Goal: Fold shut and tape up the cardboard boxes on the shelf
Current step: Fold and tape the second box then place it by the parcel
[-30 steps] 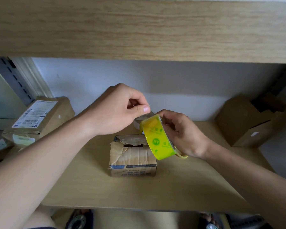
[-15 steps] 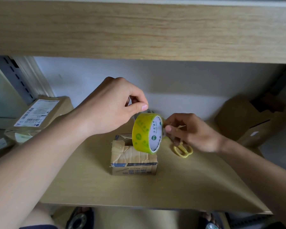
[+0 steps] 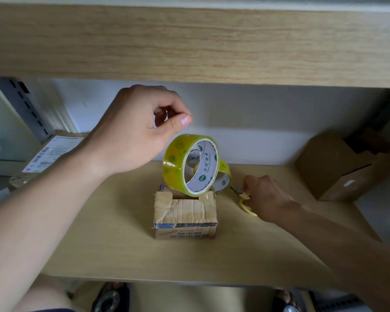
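Observation:
A small worn cardboard box (image 3: 185, 212) stands mid-shelf, its top flaps patched with old tape and partly open at the back. Just above it hangs a yellow-green tape roll (image 3: 178, 167). My left hand (image 3: 135, 136) is raised over the roll, thumb and forefinger pinching its clear free end. My right hand (image 3: 266, 197) is down on the shelf to the right of the box, fingers curled on yellow-handled scissors (image 3: 245, 204); most of the scissors are hidden under the hand. A second tape roll (image 3: 225, 176) lies behind the box.
A brown box (image 3: 331, 167) with open flaps stands at the back right. A box with a white shipping label (image 3: 52, 152) lies at the left end. The upper shelf board (image 3: 189, 46) hangs low overhead. The wooden shelf (image 3: 122, 255) ends near me.
My right hand let go of the tape roll and dropped to the scissors on the shelf. My left hand rose with the tape end, and the roll now dangles from it.

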A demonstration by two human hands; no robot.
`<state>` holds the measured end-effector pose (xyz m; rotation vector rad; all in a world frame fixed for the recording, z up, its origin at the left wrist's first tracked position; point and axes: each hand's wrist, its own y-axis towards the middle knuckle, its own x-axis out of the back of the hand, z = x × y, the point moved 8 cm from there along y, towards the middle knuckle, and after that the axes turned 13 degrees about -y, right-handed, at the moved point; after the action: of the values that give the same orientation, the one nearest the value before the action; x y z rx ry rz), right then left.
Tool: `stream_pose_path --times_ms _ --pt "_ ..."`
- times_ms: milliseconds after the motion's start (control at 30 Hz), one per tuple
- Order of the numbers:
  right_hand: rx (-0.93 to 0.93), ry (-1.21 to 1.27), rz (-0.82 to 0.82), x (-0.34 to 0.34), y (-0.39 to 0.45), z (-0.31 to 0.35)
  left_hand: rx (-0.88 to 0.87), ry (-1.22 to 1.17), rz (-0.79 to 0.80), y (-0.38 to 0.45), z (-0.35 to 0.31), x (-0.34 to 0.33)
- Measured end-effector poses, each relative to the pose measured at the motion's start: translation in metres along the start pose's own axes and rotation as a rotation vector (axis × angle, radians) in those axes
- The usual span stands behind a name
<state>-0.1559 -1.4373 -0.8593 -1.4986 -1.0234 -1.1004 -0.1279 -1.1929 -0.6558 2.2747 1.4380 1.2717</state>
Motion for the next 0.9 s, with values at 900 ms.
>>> stream_pose_path --times_ms 900 --pt "0.201 0.525 -0.434 0.124 -0.042 0.012 0.05 0.27 0.021 -0.035 0.049 0.033"
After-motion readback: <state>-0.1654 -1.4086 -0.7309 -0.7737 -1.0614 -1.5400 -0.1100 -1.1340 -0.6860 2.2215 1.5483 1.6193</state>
